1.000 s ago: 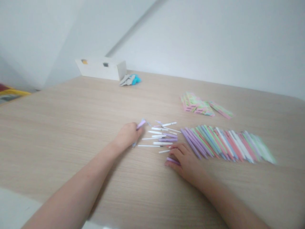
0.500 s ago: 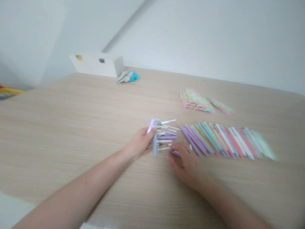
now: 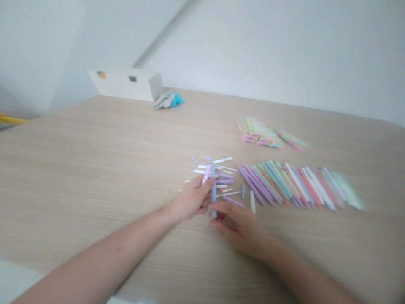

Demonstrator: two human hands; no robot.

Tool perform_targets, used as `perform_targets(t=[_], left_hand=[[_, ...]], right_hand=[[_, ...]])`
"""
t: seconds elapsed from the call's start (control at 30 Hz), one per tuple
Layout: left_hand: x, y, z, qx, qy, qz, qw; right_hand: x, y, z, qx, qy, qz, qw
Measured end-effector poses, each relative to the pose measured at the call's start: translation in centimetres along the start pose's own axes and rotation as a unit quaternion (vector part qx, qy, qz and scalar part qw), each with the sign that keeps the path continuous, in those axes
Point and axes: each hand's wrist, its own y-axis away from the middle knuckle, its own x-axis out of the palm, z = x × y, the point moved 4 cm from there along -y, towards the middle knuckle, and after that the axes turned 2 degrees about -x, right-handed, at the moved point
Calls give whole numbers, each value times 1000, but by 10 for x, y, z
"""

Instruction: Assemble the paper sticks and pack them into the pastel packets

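My left hand [image 3: 194, 196] is closed round a light blue pen [image 3: 213, 183], held upright, with a shiny purple pen part [image 3: 206, 174] beside it. At the pen's lower end is my right hand [image 3: 238, 223], its thumb and forefinger bent together on the tip. Around and behind my left hand lie loose pen parts [image 3: 224, 181]: white sticks, purple tubes and small pieces, partly hidden by the hand. Just beyond my right hand rest a white piece [image 3: 252, 202] and a short blue piece [image 3: 243, 192].
A slanting row of pastel pens [image 3: 294, 183] lies on the wooden table [image 3: 95, 169] to the right. Behind it are stacked pink and green packets [image 3: 257, 133] and one separate packet [image 3: 291, 140]. A white box [image 3: 123, 86] and a crumpled grey and blue item [image 3: 169, 100] stand near the wall.
My left hand has moved slightly right with the blue pen and purple part. My right hand has left the loose parts and come to the pen's lower end.
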Motion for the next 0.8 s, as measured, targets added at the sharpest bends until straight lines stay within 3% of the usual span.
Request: perform_targets(t=[0.3, 0.8], left_hand=[[-1, 0, -5, 22, -8, 46, 999], [-4, 1, -13, 63, -69, 2, 996]], right_hand=[[0, 1, 1, 18, -10, -12, 1000], [1, 9, -14, 88, -32, -21, 995]])
